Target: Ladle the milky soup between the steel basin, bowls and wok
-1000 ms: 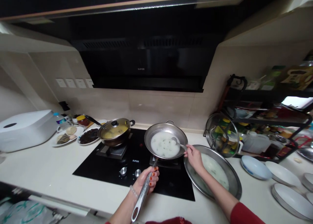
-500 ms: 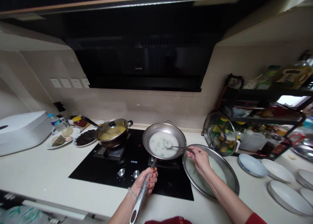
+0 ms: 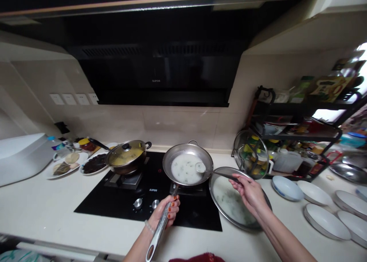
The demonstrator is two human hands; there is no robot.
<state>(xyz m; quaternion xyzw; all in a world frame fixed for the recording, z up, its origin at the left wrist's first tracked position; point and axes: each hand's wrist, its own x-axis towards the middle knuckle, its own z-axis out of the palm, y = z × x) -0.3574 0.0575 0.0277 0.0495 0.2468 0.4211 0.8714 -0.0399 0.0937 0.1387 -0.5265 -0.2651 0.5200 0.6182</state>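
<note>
My left hand (image 3: 164,213) is wrapped round the long metal handle of a steel wok (image 3: 169,159). White liquid with small green bits (image 3: 186,168) lies in the wok. My right hand (image 3: 249,188) grips the handle of a ladle (image 3: 200,168), whose bowl is at the right side of the wok, at the liquid's edge. Below my right hand and forearm, a wide steel basin (image 3: 219,208) holds more of the white liquid with green bits; the forearm hides part of it.
On the left burner of the black hob (image 3: 114,203) stands a lidded pan (image 3: 127,157). Plates of food (image 3: 93,164) sit further left. At the right are a glass lid (image 3: 250,155), a seasoning rack (image 3: 298,134) and several bowls (image 3: 327,220).
The ladle and my right hand have moved right, bringing the ladle's bowl from the middle of the liquid to its right edge. The whole view has shifted slightly.
</note>
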